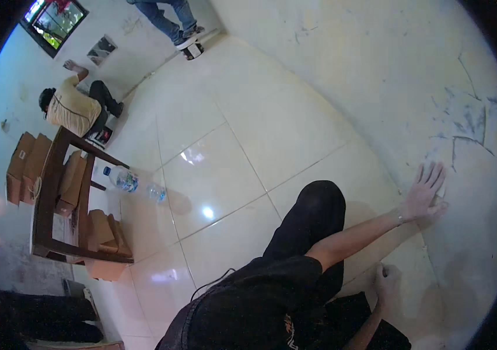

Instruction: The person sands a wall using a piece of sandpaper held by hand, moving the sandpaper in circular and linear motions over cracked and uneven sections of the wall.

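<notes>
My left hand (425, 197) lies palm-down against the pale plastered wall (384, 78), fingers slightly spread and the thumb out to the side. Between thumb and forefinger shows the edge of a pale flat piece (442, 189), pressed under the hand; its material is unclear. Beyond the fingertips, cracks and grey scuffs (469, 124) mark the plaster. Lower down, my right hand (387, 282) is loosely curled over the floor beside my leg, apart from the wall. I see nothing in it. My bent knee (323, 201) in black trousers is close to my left forearm.
Glossy floor tiles (218, 170) spread around me. A wooden frame (51, 175) stands among cardboard boxes (71, 183), near plastic bottles (124, 178). One person (73, 109) sits low by the far wall; another's legs (165, 17) stand on a bucket (193, 50).
</notes>
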`<state>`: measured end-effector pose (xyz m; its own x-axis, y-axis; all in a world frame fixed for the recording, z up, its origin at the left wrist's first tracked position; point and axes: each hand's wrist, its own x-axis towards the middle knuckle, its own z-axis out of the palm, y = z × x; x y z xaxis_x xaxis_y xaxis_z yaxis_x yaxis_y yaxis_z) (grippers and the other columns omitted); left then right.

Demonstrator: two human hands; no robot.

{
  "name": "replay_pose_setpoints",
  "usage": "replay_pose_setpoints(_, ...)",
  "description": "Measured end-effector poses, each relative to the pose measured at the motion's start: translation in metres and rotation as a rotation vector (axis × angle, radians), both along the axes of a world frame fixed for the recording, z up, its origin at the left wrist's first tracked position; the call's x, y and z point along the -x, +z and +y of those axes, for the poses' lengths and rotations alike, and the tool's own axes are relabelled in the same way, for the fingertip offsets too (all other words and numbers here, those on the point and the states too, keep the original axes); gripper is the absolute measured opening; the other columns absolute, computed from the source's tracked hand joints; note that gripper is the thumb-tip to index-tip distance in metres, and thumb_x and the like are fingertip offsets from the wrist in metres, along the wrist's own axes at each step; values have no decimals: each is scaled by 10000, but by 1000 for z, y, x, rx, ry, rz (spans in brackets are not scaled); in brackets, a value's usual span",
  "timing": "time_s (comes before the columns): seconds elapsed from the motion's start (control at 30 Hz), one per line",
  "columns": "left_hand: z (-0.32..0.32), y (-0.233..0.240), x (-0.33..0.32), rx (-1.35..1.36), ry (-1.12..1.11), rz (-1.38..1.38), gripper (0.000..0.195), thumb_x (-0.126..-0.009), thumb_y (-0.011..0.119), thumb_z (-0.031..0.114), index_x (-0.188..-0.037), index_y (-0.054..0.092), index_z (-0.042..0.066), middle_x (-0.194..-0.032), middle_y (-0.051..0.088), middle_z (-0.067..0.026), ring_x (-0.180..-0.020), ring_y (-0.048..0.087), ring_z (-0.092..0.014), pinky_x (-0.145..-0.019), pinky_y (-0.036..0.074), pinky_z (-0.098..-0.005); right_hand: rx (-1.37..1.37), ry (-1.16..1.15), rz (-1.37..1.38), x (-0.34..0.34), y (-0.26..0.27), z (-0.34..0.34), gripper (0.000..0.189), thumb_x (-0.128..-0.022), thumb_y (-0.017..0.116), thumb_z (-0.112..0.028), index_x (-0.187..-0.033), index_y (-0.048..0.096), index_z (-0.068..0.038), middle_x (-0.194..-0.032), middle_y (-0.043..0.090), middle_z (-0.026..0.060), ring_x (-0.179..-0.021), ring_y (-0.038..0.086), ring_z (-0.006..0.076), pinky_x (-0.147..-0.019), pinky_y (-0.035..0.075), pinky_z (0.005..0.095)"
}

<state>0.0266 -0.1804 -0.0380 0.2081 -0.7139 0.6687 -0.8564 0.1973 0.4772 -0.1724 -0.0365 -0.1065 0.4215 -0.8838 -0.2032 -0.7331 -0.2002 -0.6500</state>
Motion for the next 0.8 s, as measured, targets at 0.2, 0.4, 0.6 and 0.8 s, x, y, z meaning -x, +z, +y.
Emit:
replay_pose_setpoints(0.2,-10,26,-7,-7,-77,62,974,-772,624,457,-1463,178,-65,-1534,146,-269,-1433,110,-421,-1159,52,-566,79,113,123,5,2,-11,376,-862,648,-266,-743,583,85,-689,593,166,-633,556,210,-637,456,371)
replay_pose_setpoints(0.4,-14,5,-15,-126,-66,-48,822,-815,595,287,-1459,213,-53,-1531,173,-260,-1435,118,-412,-1162,79,-556,55,-27,154,-33,78,14,375,-850,654,-281,-778,631,86,-635,590,199,-580,577,255,-601,455,374)
replay_pose_setpoints(0.6,-16,46,-56,367,22,2,612,-817,554,101,-1400,403,-2,-1500,307,-215,-1392,281,-386,-1155,155,-534,-227,-155,79,-15,27,3,392,-892,604,-366,-950,641,20,-924,664,179,-853,635,254,-773,484,386)
replay_pose_setpoints(0.8,-11,31,-39,340,-40,56,564,-888,526,63,-1416,355,-36,-1516,273,-217,-1402,252,-398,-1140,194,-515,-226,-187,18,-10,20,7,411,-843,657,-377,-909,626,28,-799,649,148,-740,624,232,-680,481,371)
